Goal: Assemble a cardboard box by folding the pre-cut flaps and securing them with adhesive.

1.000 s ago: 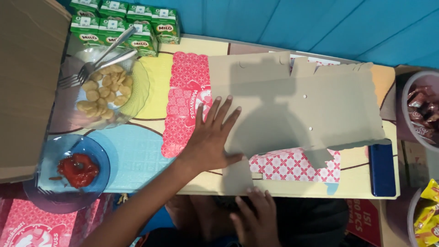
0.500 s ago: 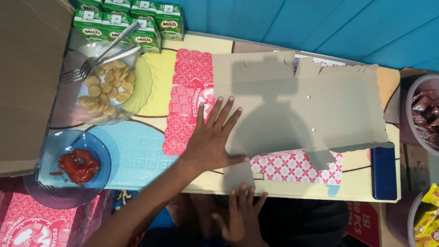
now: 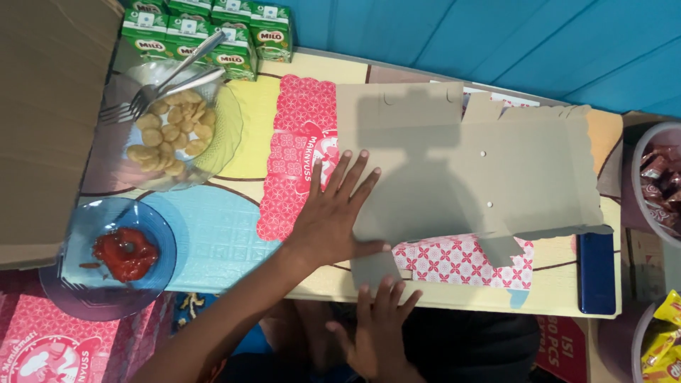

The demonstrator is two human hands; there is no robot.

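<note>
A flattened grey cardboard box blank (image 3: 461,170) lies across a small table (image 3: 440,294), with a pink patterned printed sheet (image 3: 298,142) showing beneath it. My left hand (image 3: 333,220) rests flat, fingers spread, on the blank's left edge and the pink sheet. My right hand (image 3: 376,326) comes up at the table's front edge. Its fingertips touch a small grey flap (image 3: 372,271) that sticks out of the blank. Neither hand grips anything.
At the left, a glass bowl of round biscuits (image 3: 167,131) holds two forks, and a blue bowl with red sauce (image 3: 120,252) sits nearer. Green drink cartons (image 3: 213,32) stand at the back. Brown cardboard (image 3: 42,120) lies far left. A dark blue flat object (image 3: 596,273) and tubs of wrapped snacks (image 3: 656,184) are at the right.
My right hand has risen a little and shifted left until its fingertips reach the small flap. My left hand stays flat on the blank.
</note>
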